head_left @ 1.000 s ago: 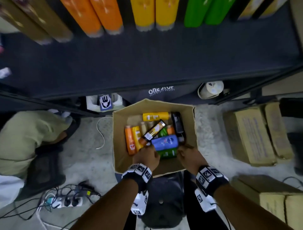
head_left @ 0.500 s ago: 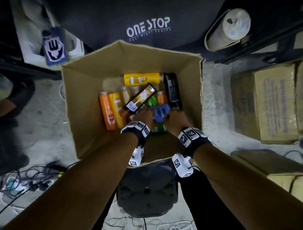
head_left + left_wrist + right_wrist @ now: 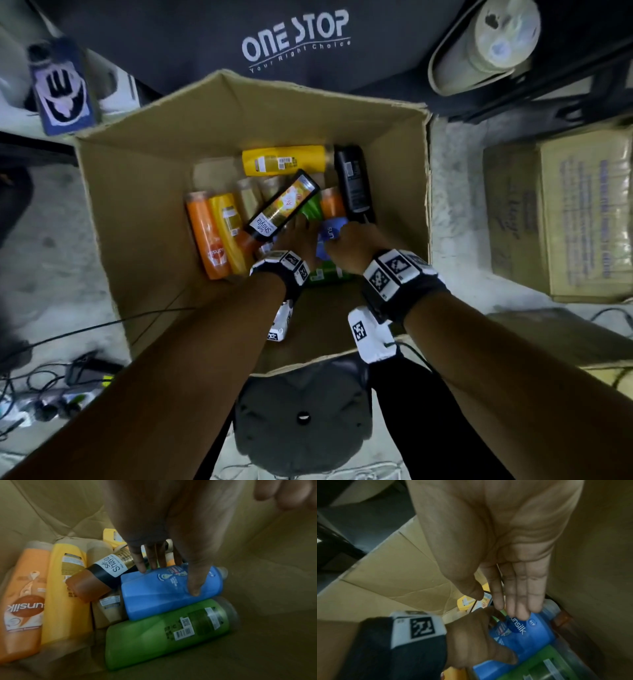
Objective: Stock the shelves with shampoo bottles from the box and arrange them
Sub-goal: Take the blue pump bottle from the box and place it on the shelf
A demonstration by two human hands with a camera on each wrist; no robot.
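Observation:
An open cardboard box [image 3: 144, 192] on the floor holds several shampoo bottles lying flat: orange [image 3: 205, 236], yellow [image 3: 284, 159], black [image 3: 352, 185], a black-and-gold one [image 3: 284, 205] and a green one [image 3: 329, 272]. A blue bottle [image 3: 163, 599] lies on the green bottle [image 3: 154, 639]. My left hand [image 3: 168, 580] grips the blue bottle, fingers over its far edge and thumb on its face. My right hand [image 3: 518, 609] reaches in along the right box wall, its straight fingers touching the blue bottle [image 3: 527, 632]. In the head view both hands [image 3: 298, 236] [image 3: 346, 236] meet over the blue bottle [image 3: 330, 236].
A black shelf base panel [image 3: 294, 34] reading ONE STOP stands behind the box. Closed cardboard boxes [image 3: 565, 212] sit on the floor at right. Cables and a power strip [image 3: 51, 401] lie at lower left. A dark round stool [image 3: 301, 418] is under my arms.
My head has dropped toward the box, so the shelf with bottles left the view. Both hands moved deeper into the box and the left one closed round the blue bottle.

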